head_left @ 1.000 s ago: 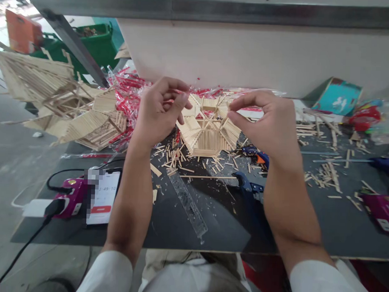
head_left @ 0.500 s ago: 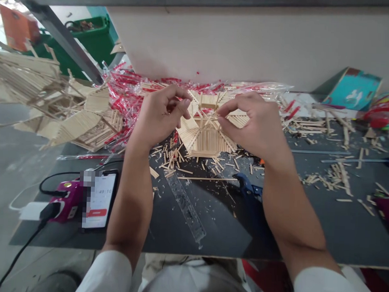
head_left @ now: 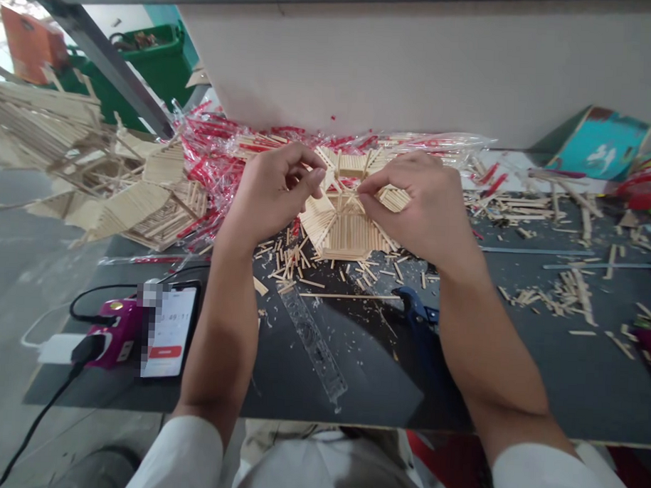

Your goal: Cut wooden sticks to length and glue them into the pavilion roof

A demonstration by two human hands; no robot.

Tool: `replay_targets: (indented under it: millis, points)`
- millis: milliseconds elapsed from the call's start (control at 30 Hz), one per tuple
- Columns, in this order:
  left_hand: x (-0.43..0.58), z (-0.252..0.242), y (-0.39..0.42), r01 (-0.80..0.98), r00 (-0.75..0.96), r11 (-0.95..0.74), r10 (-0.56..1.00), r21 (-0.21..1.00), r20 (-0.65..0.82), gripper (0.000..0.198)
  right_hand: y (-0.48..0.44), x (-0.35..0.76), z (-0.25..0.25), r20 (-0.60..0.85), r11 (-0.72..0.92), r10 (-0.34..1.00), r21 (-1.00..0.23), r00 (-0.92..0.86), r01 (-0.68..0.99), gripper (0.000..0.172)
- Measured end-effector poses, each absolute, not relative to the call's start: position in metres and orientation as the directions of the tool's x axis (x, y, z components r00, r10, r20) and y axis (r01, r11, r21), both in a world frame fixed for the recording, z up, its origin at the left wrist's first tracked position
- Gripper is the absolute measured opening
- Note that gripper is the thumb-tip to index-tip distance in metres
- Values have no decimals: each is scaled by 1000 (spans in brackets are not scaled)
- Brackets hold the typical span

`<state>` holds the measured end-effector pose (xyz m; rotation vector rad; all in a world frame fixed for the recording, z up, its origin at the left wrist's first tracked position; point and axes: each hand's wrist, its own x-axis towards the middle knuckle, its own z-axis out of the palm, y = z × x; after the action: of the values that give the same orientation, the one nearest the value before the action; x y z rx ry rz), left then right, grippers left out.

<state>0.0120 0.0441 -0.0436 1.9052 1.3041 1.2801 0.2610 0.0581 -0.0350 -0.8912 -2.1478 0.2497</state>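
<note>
A model built from thin wooden sticks (head_left: 350, 238), with slanted ribbed panels around an open middle, sits on the dark table between my hands. My right hand (head_left: 412, 201) pinches a small wooden stick at the model's inner right side; its fingertips partly cover the stick. On the other side, my left hand (head_left: 282, 189) hovers at the model's upper left with fingers curled and thumb close to the index finger. Whatever it may hold is too small to make out. Short cut stick pieces (head_left: 293, 264) lie scattered around the model's front.
Nearer me are a clear glue-smeared strip (head_left: 316, 347), a long thin stick (head_left: 350, 296) and a blue-handled cutter (head_left: 422, 311). A phone (head_left: 170, 331) and purple power adapter (head_left: 114, 329) lie left. A larger stick structure (head_left: 119, 187) and red-and-clear wrappers (head_left: 216, 155) stand behind.
My right hand has shifted slightly left, its pinch closer to the model's middle. My left hand stays almost in place. The view has moved a little.
</note>
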Motion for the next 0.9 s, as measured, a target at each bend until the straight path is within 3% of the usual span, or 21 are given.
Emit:
replay_targets:
  millis: [367,900]
  points:
    - [11,-45,45,428,109,-406,910,807,400,8,60,255,-41,624,725,659,-380,-419,574,11]
    - [19,-35,36,570,120,-348,931,744,344,16,56,252,-41,567,695,704,-423,-428,582,12]
